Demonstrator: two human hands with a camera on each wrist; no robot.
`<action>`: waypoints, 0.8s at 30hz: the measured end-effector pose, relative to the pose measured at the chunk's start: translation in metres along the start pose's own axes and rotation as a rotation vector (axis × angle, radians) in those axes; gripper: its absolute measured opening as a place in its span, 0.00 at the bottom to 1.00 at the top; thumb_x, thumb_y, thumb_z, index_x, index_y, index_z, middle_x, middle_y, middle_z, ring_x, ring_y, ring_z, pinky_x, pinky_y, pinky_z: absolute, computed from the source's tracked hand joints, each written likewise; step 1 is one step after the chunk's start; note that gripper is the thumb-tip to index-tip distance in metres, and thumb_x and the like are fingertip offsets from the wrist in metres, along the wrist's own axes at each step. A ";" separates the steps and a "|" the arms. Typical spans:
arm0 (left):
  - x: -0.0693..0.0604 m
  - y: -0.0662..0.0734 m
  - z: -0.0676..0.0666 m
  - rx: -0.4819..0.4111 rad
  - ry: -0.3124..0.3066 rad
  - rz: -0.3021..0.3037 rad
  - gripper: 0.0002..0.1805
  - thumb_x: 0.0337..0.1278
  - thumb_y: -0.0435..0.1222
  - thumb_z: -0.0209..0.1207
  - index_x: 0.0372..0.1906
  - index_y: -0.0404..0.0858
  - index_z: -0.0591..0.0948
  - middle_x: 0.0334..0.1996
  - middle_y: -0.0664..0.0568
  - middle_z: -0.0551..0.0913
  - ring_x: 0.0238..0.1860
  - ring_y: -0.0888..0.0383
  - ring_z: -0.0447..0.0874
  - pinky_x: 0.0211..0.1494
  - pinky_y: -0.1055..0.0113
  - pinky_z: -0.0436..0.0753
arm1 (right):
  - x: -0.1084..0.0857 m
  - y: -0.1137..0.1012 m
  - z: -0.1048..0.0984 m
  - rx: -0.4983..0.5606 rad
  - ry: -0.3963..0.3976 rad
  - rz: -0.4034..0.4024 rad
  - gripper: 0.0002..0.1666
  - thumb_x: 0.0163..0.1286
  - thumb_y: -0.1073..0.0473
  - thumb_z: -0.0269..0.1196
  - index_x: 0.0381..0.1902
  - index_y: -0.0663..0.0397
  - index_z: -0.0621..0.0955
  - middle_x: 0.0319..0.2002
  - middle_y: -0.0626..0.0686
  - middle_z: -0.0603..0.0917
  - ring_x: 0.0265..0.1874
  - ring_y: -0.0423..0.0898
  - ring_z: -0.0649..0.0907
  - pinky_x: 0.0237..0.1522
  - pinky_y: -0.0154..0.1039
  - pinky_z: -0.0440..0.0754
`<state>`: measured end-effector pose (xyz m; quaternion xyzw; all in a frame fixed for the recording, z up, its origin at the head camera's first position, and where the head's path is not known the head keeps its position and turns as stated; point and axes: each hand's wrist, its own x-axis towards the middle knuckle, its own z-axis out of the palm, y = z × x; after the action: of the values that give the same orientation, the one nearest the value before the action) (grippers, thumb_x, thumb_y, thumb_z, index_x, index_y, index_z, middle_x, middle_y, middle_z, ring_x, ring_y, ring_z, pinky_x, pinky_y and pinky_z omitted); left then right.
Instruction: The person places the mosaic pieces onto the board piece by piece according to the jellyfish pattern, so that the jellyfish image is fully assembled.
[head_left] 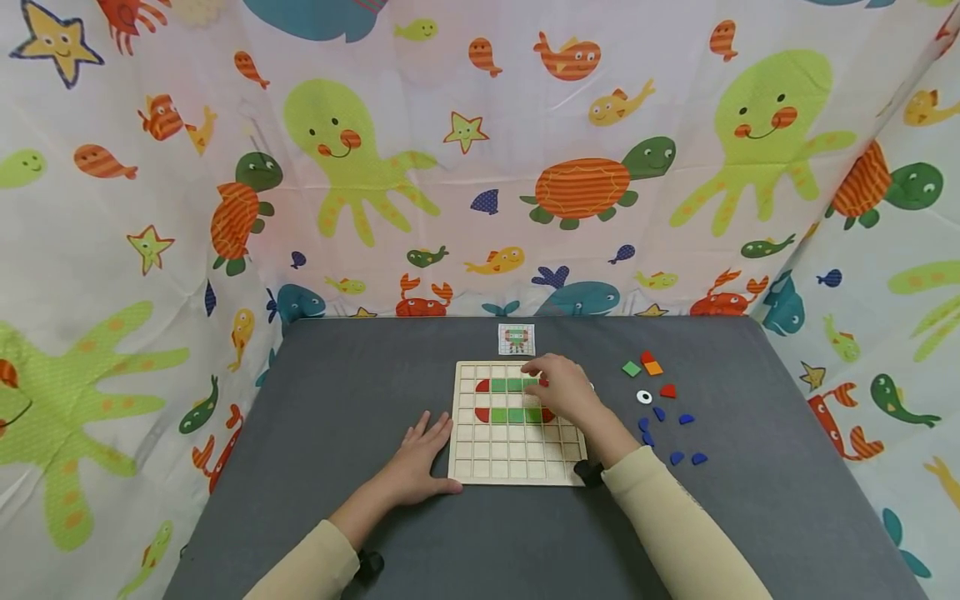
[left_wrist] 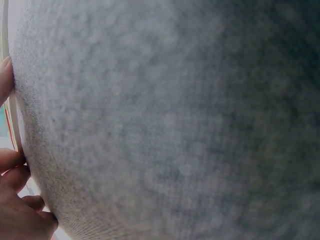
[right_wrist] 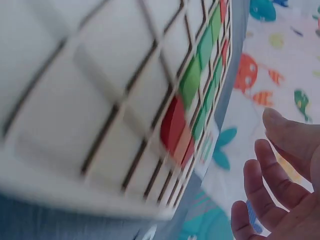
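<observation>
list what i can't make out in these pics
- Head: the upper right cells of the board, partly covered by the right hand.
- Head: fine details on the card, too small.
- Left wrist: much of the left hand, cut off by the left edge.
- Right wrist: the board's nearest cells, blurred.

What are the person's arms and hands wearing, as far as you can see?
The left hand and right hand are bare, without gloves. The left sleeve and right sleeve are long and pale beige-yellow. A small black item shows beside the left cuff, a second black item beside the right; their details are too dark to tell.
</observation>
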<state>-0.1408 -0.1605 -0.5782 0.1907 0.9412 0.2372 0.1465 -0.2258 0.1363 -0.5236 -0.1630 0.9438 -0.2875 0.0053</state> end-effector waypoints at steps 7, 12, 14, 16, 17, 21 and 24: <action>0.000 0.002 -0.001 0.001 -0.005 -0.015 0.62 0.47 0.59 0.73 0.81 0.41 0.53 0.82 0.50 0.49 0.82 0.41 0.35 0.79 0.37 0.47 | -0.007 0.033 -0.028 -0.015 0.072 0.081 0.19 0.67 0.57 0.70 0.55 0.56 0.85 0.47 0.57 0.86 0.45 0.54 0.82 0.48 0.54 0.81; 0.000 0.003 -0.001 0.003 -0.010 -0.014 0.61 0.48 0.58 0.73 0.81 0.40 0.53 0.82 0.50 0.49 0.82 0.41 0.35 0.79 0.37 0.48 | -0.018 0.059 -0.043 -0.002 0.155 0.161 0.22 0.68 0.55 0.70 0.56 0.58 0.84 0.49 0.59 0.85 0.48 0.57 0.83 0.50 0.56 0.82; 0.000 0.003 -0.002 0.004 -0.009 -0.014 0.61 0.48 0.58 0.73 0.81 0.40 0.53 0.82 0.50 0.49 0.82 0.41 0.35 0.79 0.37 0.48 | -0.021 0.071 -0.048 -0.008 0.180 0.185 0.23 0.68 0.54 0.70 0.57 0.59 0.83 0.50 0.60 0.84 0.49 0.58 0.83 0.49 0.57 0.82; 0.000 0.004 -0.002 0.003 -0.010 -0.014 0.61 0.48 0.58 0.73 0.81 0.41 0.53 0.82 0.50 0.49 0.82 0.41 0.35 0.79 0.37 0.47 | -0.024 0.084 -0.054 -0.015 0.200 0.209 0.23 0.69 0.54 0.69 0.58 0.60 0.83 0.50 0.62 0.85 0.49 0.59 0.83 0.49 0.58 0.82; 0.000 0.004 -0.003 0.002 -0.011 -0.012 0.61 0.48 0.58 0.73 0.81 0.41 0.53 0.82 0.50 0.49 0.82 0.41 0.35 0.79 0.37 0.47 | -0.025 0.090 -0.056 -0.019 0.207 0.219 0.23 0.69 0.54 0.69 0.57 0.60 0.83 0.51 0.62 0.85 0.49 0.60 0.83 0.49 0.59 0.81; 0.000 0.004 -0.003 0.001 -0.014 -0.007 0.61 0.48 0.58 0.73 0.81 0.41 0.53 0.82 0.50 0.49 0.82 0.40 0.35 0.79 0.37 0.47 | -0.030 0.115 -0.065 -0.040 0.232 0.260 0.23 0.69 0.55 0.68 0.57 0.63 0.82 0.50 0.65 0.85 0.49 0.61 0.83 0.50 0.61 0.80; 0.000 0.003 -0.003 0.001 -0.015 -0.006 0.61 0.48 0.58 0.73 0.81 0.40 0.53 0.82 0.50 0.49 0.82 0.40 0.35 0.79 0.37 0.47 | -0.034 0.130 -0.068 -0.046 0.257 0.290 0.23 0.69 0.56 0.68 0.57 0.64 0.82 0.49 0.65 0.85 0.47 0.62 0.83 0.49 0.60 0.81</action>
<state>-0.1413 -0.1589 -0.5747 0.1896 0.9409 0.2347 0.1541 -0.2404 0.2855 -0.5402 0.0125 0.9566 -0.2805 -0.0778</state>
